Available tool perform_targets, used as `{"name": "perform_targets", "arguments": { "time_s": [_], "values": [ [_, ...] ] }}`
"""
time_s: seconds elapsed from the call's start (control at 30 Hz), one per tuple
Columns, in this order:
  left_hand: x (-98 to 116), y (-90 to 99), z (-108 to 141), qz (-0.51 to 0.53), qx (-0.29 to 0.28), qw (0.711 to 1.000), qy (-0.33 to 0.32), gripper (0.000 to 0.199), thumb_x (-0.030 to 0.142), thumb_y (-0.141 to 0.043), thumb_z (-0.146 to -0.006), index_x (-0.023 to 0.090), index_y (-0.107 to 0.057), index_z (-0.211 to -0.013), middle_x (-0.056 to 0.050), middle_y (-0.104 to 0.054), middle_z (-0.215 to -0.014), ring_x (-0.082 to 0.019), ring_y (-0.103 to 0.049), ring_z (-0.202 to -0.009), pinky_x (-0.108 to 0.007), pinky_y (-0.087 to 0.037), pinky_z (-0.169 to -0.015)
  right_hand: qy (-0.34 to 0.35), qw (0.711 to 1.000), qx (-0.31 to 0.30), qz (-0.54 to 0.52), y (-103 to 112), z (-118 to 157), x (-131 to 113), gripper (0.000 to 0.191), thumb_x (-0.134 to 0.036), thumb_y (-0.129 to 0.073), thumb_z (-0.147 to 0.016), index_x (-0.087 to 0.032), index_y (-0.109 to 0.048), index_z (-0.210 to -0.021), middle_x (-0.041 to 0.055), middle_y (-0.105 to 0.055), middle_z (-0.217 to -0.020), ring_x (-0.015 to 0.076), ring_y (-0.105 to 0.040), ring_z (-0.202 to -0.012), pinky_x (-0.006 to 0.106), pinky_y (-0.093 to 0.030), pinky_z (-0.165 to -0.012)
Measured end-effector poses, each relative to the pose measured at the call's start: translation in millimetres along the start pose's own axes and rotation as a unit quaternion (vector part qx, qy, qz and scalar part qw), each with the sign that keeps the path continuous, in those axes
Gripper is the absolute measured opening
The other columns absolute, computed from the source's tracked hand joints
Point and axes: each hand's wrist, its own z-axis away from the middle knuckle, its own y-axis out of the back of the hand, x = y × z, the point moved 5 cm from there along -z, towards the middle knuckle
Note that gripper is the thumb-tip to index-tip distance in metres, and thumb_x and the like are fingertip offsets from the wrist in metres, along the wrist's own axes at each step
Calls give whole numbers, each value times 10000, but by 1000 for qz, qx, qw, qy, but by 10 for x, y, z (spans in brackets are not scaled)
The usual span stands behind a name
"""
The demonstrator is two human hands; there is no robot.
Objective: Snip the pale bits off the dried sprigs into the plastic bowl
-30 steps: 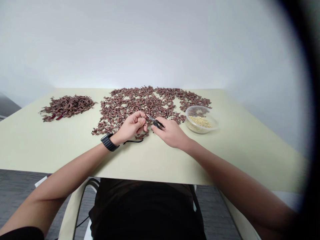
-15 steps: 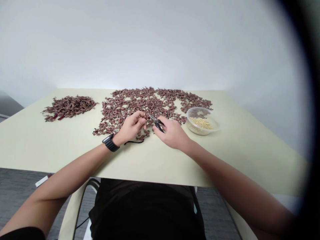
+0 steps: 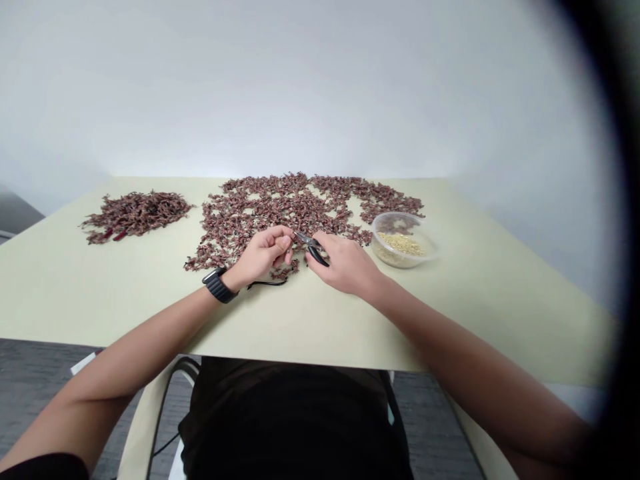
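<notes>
My right hand (image 3: 345,263) is closed around black-handled pliers (image 3: 316,254), whose metal jaws point left toward the fingertips of my other hand. My left hand (image 3: 264,255), with a dark watch (image 3: 219,285) on its wrist, is pinched on something too small to make out. The tips of the pliers meet or nearly meet those fingertips. Beneath and behind both hands many small reddish-brown pieces (image 3: 270,210) are spread over the table. Right of my right hand, a clear round bowl (image 3: 430,252) holds small gold-coloured bits (image 3: 403,245).
A heap of similar reddish-brown pieces (image 3: 143,212) lies at the left of the pale table (image 3: 125,293). A thin black item (image 3: 267,283) rests just below my left hand. Behind the table stands a white wall (image 3: 300,87). The near table edge is close to my body.
The pliers' jaws look closer together and nearer to my left fingertips than before. Both hands otherwise keep almost the same place, and the view has shifted very slightly.
</notes>
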Motion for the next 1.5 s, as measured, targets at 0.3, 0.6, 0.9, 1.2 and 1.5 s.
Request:
{"name": "perform_targets", "arguments": {
  "time_s": [0.3,0.6,0.9,1.2,1.5],
  "values": [
    [-4,-55,7,8,-5,1000,1,334,495,-622,-969,181,-524,-1025,1,-624,-664,-74,-422,-464,-189,-314,-452,-36,992,-21,-116,-23,-4,-26,215,-426,-529,-968,-219,-563,-922,22,-610,-765,174,-524,-675,298,-317,-640],
    [56,5,91,-395,87,909,-99,233,251,-511,-998,214,-506,-1228,-48,-755,-929,-162,-681,-773,-246,-450,-712,-244,688,-263,-631,-260,72,-149,326,-552,-529,-915,-226,-535,-903,-73,-237,-649,102,-97,-525,233,-62,-434],
    [-36,53,17,-245,93,964,-36,268,426,-547,-1005,195,-548,-1143,2,-698,-707,-114,-554,-521,-214,-407,-544,-105,959,-27,-261,-77,-39,49,258,-461,-571,-922,-217,-531,-848,-23,-466,-680,133,-391,-601,287,-285,-588],
    [-119,50,-21,-32,49,998,-1,395,534,-640,-948,162,-570,-1060,1,-632,-651,-75,-450,-475,-191,-344,-471,-7,1000,8,-6,-61,-12,61,198,-417,-526,-964,-221,-522,-988,80,-662,-915,242,-619,-838,320,-378,-723],
    [-129,63,-29,-30,40,999,-1,365,503,-631,-963,156,-605,-1073,2,-627,-636,-82,-450,-475,-202,-343,-469,-3,1000,-5,2,-72,-8,60,207,-426,-490,-992,-223,-524,-1022,80,-668,-922,242,-631,-829,316,-375,-719]
  ]
}}
